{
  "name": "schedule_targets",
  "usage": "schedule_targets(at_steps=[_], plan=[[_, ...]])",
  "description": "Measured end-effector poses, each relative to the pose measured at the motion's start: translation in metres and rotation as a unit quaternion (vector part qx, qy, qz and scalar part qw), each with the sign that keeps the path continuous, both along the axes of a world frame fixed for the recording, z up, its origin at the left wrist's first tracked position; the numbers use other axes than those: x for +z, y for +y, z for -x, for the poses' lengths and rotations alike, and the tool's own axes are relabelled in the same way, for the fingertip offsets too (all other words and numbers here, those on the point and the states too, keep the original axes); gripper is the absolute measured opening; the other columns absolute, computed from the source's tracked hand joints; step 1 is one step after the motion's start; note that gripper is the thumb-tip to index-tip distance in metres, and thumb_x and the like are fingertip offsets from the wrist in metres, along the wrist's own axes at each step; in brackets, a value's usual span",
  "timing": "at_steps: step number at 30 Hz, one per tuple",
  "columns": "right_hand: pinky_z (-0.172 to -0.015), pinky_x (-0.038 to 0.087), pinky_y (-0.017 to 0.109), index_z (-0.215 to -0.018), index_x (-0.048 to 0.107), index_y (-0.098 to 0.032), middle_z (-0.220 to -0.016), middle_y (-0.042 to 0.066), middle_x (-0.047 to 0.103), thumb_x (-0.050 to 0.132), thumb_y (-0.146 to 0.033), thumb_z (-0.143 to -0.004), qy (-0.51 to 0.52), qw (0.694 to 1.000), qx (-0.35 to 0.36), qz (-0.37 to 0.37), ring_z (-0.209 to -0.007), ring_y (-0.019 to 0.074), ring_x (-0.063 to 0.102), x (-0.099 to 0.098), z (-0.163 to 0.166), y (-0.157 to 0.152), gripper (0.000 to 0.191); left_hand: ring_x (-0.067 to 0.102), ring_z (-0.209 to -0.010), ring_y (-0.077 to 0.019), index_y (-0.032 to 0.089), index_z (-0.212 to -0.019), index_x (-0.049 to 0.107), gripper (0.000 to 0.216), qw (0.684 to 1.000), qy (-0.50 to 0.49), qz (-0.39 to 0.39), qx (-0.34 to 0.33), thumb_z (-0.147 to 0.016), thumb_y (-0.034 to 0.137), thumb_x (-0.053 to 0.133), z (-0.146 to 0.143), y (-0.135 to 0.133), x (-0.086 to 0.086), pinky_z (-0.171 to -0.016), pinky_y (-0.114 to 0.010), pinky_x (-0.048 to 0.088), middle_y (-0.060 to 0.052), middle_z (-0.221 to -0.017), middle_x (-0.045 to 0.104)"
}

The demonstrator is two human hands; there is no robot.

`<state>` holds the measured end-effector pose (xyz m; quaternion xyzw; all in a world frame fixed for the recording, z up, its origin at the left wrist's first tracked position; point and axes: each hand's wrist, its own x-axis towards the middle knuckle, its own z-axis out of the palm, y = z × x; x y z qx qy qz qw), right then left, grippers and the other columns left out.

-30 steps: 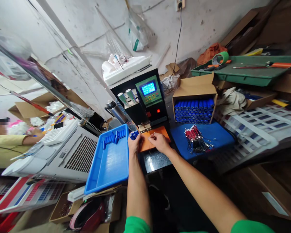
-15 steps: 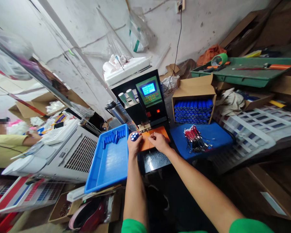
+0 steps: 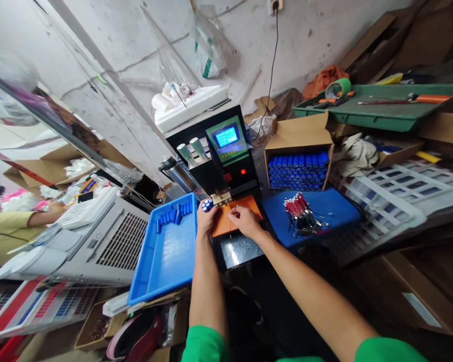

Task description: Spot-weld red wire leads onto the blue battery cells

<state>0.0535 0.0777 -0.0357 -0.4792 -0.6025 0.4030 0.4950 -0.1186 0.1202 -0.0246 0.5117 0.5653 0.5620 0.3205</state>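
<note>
My left hand (image 3: pixel 206 220) is closed around several blue cylindrical battery cells (image 3: pixel 207 205), their white ends facing me. It holds them at the left of the electrode head (image 3: pixel 222 197) of a black spot welder (image 3: pixel 250 180). Fingertips pinched, my right hand (image 3: pixel 246 221) is over the orange plate (image 3: pixel 221 227) in front of the welder. A thin dark wire (image 3: pixel 230 234) hangs below these fingertips; its upper end is hidden. Whether the cells touch the electrodes is too small to tell.
A blue tray (image 3: pixel 166 271) with loose blue cells stands left. On the right, a cardboard box (image 3: pixel 298 131) holds stacked blue cells, and red and black wire leads (image 3: pixel 301 215) lie on a blue stool (image 3: pixel 272 213). A co-worker's arm (image 3: pixel 45 218) shows far left.
The cells in my left hand have shifted closer to the electrode head and tilted. The welder's screen shows a different display. My right hand stays pinched over the plate; the view has shifted slightly.
</note>
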Motion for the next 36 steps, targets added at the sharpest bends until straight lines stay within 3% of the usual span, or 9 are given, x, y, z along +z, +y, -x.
schedule_targets(at_steps=[11, 25, 30, 33, 36], plan=[[-0.063, 0.046, 0.025, -0.075, 0.068, -0.020, -0.075, 0.003, 0.073, 0.062, -0.035, -0.085, 0.002, 1.000, -0.005, 0.002, -0.070, 0.0179, 0.067, 0.002, -0.001, -0.002, 0.018, 0.064, -0.076, -0.0149, 0.016, -0.094, 0.062, 0.047, 1.000, -0.017, 0.015, -0.002, -0.056, 0.032, 0.084, -0.002, -0.008, -0.002, -0.076, -0.028, 0.051, -0.001, -0.088, 0.068], [-0.064, 0.047, 0.026, -0.073, 0.067, -0.018, -0.074, 0.005, 0.073, 0.064, -0.041, -0.083, 0.029, 1.000, -0.004, 0.008, -0.070, 0.0186, 0.068, 0.006, -0.001, -0.001, 0.025, 0.066, -0.100, -0.0241, 0.020, -0.121, 0.060, 0.072, 0.999, -0.046, -0.005, -0.003, -0.056, 0.031, 0.088, 0.000, -0.012, -0.007, -0.094, -0.041, 0.053, -0.010, -0.114, 0.067], [-0.064, 0.047, 0.027, -0.074, 0.067, -0.018, -0.076, 0.006, 0.073, 0.062, -0.038, -0.081, 0.036, 0.999, 0.000, -0.002, -0.071, 0.0189, 0.067, 0.000, -0.001, 0.000, 0.021, 0.061, -0.115, -0.0267, 0.023, -0.126, 0.054, 0.075, 0.997, -0.027, -0.030, 0.064, -0.059, 0.029, 0.087, 0.002, -0.027, -0.018, -0.102, -0.043, 0.048, -0.011, -0.123, 0.061], [-0.064, 0.048, 0.027, -0.074, 0.067, -0.018, -0.077, 0.006, 0.074, 0.062, -0.038, -0.081, 0.044, 0.999, 0.002, -0.004, -0.071, 0.0195, 0.068, -0.003, -0.001, 0.001, 0.022, 0.057, -0.120, -0.0266, 0.023, -0.123, 0.053, 0.064, 0.989, 0.025, -0.051, 0.135, -0.067, 0.034, 0.082, -0.003, -0.042, -0.025, -0.102, -0.042, 0.046, -0.011, -0.122, 0.059], [-0.064, 0.048, 0.028, -0.075, 0.068, -0.017, -0.077, 0.006, 0.074, 0.062, -0.039, -0.080, 0.051, 0.999, 0.002, -0.003, -0.071, 0.0195, 0.068, -0.004, -0.001, 0.000, 0.023, 0.059, -0.112, -0.0246, 0.021, -0.112, 0.056, 0.048, 0.975, 0.086, -0.055, 0.197, -0.072, 0.036, 0.077, -0.011, -0.053, -0.026, -0.098, -0.040, 0.047, -0.009, -0.112, 0.061]])
